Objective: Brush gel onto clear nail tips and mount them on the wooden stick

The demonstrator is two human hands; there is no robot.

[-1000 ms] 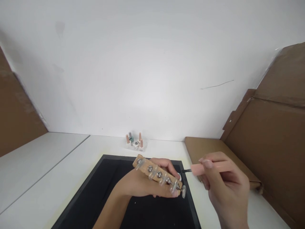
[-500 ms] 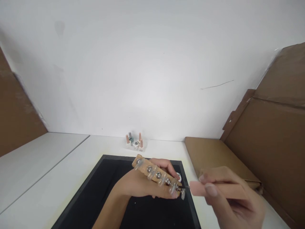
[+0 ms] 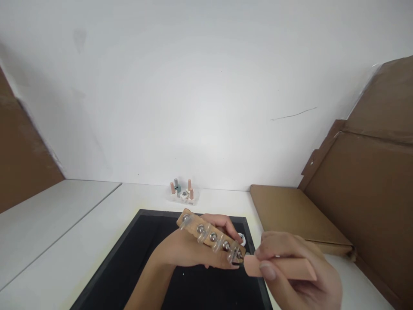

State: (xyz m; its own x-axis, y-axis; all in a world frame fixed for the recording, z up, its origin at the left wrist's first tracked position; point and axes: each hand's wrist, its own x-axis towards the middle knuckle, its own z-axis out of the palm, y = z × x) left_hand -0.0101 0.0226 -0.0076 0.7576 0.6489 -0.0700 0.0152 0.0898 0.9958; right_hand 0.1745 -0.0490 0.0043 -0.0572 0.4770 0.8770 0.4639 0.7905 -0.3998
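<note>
My left hand (image 3: pixel 190 252) is closed around a wooden strip (image 3: pixel 193 224) held tilted above the black mat. Along the strip are several round metal studs and clear false nail tips (image 3: pixel 217 245). A small white round object (image 3: pixel 241 239) shows by my left fingertips; whether they grip it, I cannot tell. Between its thumb and fingers, my right hand (image 3: pixel 303 284) holds a nail polish brush by its long pink cap (image 3: pixel 290 268). The brush end is at the strip's right end, by the last nail tips; its bristles are mostly hidden. Something dark shows below the nail tip there.
A clear tray (image 3: pixel 196 198) holding several nail polish bottles with pink and grey caps stands against the white wall. The black mat (image 3: pixel 145 228) lies on the white table. To the right are a flat cardboard box (image 3: pixel 277 202) and a tall cardboard panel (image 3: pixel 377 181).
My right hand has moved left with the brush, bringing the pink cap closer to the strip's end. The strip has shifted slightly left in my left hand.
</note>
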